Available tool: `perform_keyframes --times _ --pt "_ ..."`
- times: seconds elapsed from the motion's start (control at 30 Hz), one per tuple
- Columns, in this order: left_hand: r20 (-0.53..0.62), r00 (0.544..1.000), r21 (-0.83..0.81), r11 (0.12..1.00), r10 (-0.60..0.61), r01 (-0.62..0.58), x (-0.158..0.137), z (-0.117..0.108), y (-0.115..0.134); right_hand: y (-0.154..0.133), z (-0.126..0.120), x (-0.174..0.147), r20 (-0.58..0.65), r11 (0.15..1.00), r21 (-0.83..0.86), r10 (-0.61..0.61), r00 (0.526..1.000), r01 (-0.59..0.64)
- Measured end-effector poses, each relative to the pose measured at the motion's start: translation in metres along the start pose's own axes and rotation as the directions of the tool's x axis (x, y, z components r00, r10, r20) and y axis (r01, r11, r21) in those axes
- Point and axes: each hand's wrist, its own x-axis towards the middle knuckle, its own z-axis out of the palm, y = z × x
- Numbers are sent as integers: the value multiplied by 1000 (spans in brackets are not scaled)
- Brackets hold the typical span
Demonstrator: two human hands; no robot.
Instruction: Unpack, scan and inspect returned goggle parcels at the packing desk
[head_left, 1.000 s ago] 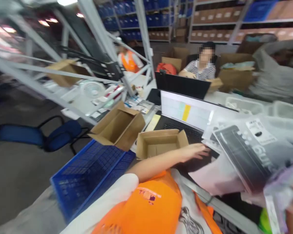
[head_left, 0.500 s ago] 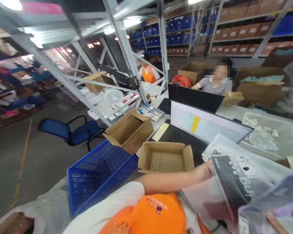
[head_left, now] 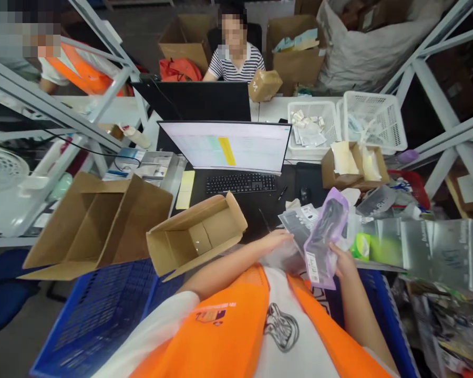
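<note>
Two open cardboard boxes sit left of centre: a big box [head_left: 96,226] and a small box [head_left: 197,236]. Right of centre, the right hand [head_left: 342,261] is closed around a purple packet [head_left: 324,236], glossy with a white label, tilted upright. The left hand [head_left: 276,240] lies flat, fingers loose, on a grey packet [head_left: 299,223] just beside it. A keyboard [head_left: 240,183] and monitor [head_left: 228,146] are behind; a blue crate [head_left: 98,315] lies lower left.

Single view: head-worn camera, looking forward and steeply down over wearer's orange vest [head_left: 228,336] at frame bottom. Bench [head_left: 256,210] close, mid-frame; monitor [head_left: 226,147] centre; seated person [head_left: 234,58] facing camera, top centre. Wide-angle, edges bowed.
</note>
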Motion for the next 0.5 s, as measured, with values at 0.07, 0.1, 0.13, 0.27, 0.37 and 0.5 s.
perform_keyframes --times 0.07,0.1,0.13,0.27,0.37,0.5 --pt "-18 1000 -39 999 -6 5 3 -6 -2 2 3 3 19 1000 -9 4 1000 -4" --pt "-26 1000 -56 998 -13 12 4 -11 -4 2 6 6 39 1000 -22 12 999 -11" --pt "-37 999 -70 997 -24 22 5 -17 -6 1 10 11 65 999 -43 25 998 -23" --pt "-137 990 -74 997 -24 14 4 -40 -21 -8 28 36 193 984 -169 85 978 -52" --pt "-248 968 -46 998 32 -44 0 -49 -38 -13 40 54 280 964 -264 106 954 -30" --pt "-375 923 -13 996 81 -93 9 -47 -61 -5 48 76 353 913 -404 106 929 49"
